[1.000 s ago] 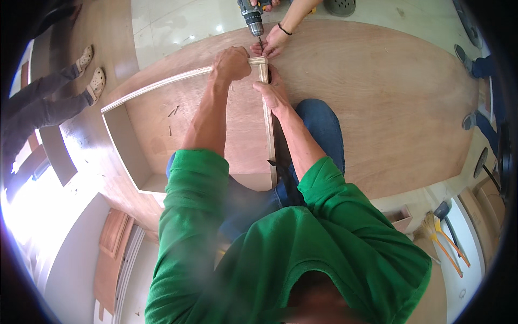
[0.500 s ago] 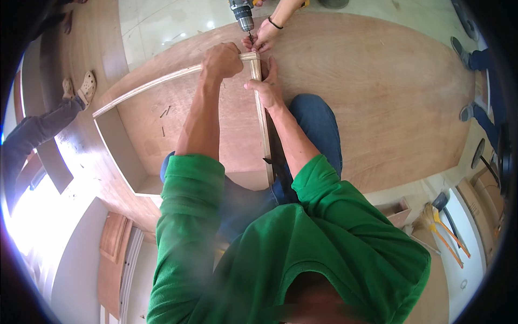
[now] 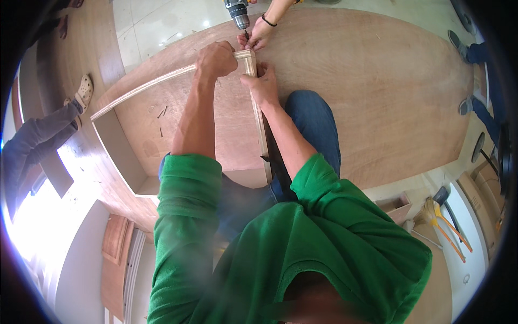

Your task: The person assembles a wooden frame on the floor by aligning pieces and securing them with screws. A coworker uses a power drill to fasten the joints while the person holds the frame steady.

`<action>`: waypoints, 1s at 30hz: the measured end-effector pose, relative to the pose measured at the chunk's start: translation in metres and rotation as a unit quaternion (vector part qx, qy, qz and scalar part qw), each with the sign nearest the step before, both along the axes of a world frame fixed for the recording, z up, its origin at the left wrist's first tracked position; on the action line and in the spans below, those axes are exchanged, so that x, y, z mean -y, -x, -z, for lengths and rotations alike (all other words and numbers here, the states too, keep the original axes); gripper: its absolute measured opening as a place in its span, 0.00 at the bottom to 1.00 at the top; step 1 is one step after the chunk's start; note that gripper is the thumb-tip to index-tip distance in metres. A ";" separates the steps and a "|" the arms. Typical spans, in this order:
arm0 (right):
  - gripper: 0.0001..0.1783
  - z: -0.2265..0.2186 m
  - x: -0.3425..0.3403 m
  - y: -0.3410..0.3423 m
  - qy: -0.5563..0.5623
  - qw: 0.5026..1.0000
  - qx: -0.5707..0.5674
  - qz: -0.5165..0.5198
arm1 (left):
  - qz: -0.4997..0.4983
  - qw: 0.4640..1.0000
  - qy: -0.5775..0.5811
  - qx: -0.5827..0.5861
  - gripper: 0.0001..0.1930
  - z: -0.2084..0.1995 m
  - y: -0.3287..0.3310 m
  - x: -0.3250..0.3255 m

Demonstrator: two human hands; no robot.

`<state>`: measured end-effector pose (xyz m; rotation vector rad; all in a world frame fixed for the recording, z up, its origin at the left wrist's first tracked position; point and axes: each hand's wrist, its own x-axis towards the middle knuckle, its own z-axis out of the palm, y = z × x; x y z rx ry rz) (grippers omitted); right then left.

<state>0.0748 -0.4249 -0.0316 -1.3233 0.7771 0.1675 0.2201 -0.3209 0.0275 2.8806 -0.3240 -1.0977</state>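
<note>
At twelve o'clock from the person, the far corner of a plywood frame [image 3: 178, 135] is under both hands. Left hand [image 3: 216, 58] is closed in a fist over the top rail at that corner. Right hand [image 3: 264, 86] lies against the outer face of the side board [image 3: 260, 124] just at five o'clock of the corner — fingers wrapped onto the edge. Frame rests on a large plywood sheet [image 3: 377, 97]. Beyond the corner, a co-worker's hand [image 3: 260, 36] touches the joint, with a drill [image 3: 237, 12] pointing down at eleven o'clock of it. Brooms [image 3: 440, 218] lie at four o'clock — well apart.
</note>
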 end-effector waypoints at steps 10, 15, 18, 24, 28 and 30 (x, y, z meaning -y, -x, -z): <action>0.14 0.010 -0.001 0.010 0.101 0.986 -0.031 -0.133 | 0.010 1.000 0.010 -0.005 0.24 0.002 -0.001 0.000; 0.11 0.025 -0.001 0.014 0.044 0.991 -0.025 -0.128 | 0.036 0.999 0.032 -0.010 0.25 0.005 -0.004 -0.005; 0.09 0.024 -0.003 0.013 0.056 0.992 0.015 -0.115 | 0.031 0.999 0.039 0.001 0.25 0.007 -0.004 -0.006; 0.08 0.013 -0.001 0.015 0.090 0.989 -0.015 -0.120 | 0.033 0.998 0.043 0.016 0.25 0.011 -0.003 -0.007; 0.08 0.017 -0.003 0.014 0.102 0.989 0.001 -0.108 | 0.038 0.998 0.046 0.007 0.26 0.010 -0.004 -0.007; 0.08 0.019 -0.005 0.014 0.116 0.987 0.012 -0.110 | 0.034 0.999 0.040 0.001 0.24 0.009 -0.004 -0.006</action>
